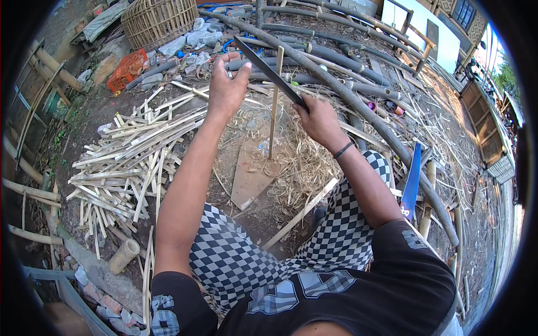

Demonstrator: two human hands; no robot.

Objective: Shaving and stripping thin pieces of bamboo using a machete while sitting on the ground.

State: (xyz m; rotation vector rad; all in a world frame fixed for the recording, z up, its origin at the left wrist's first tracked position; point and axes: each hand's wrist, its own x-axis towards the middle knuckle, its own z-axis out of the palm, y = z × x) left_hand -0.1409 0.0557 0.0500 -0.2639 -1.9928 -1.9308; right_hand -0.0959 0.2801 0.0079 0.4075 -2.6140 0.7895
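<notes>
My right hand is closed round the handle of a long dark machete. Its blade points up and to the left, and its tip reaches close to my left hand. That hand is raised with thumb and fingers apart, and I see nothing in it. A thin bamboo strip stands upright behind the blade, its lower end down by a flat brown board. Whether the blade touches the strip, I cannot tell. Curly bamboo shavings lie around the board, between my knees.
On the left is a heap of split bamboo strips. Beyond it are an orange crate and a woven bamboo basket. A long pole runs diagonally past my right side. A blue-handled saw leans beside my right knee.
</notes>
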